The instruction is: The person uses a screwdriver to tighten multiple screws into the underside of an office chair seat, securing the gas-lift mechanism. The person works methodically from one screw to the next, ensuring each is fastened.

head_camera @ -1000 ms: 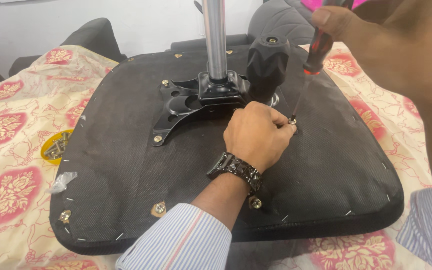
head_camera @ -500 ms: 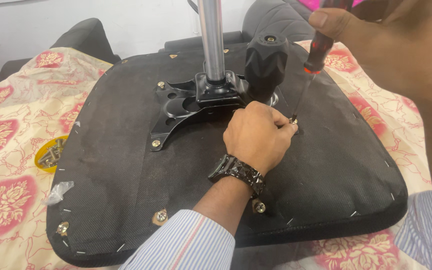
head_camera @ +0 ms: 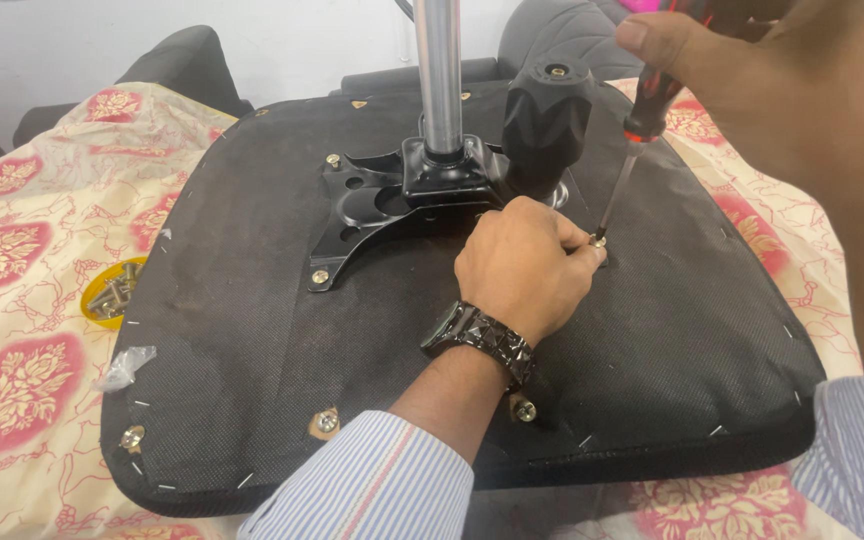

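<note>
Hands: left pinching 1 screw, right gripping 1 screwdriver.

A floral cloth, cream with red and pink flower patches, covered the surface on every side. On it at the left sat a small yellow dish holding loose bolts, and just below that lay a crumpled scrap of clear plastic. Behind the cloth stood a plain white wall. A dark upholstered piece rose at the back left, and another dark padded piece showed at the back, right of centre.
</note>
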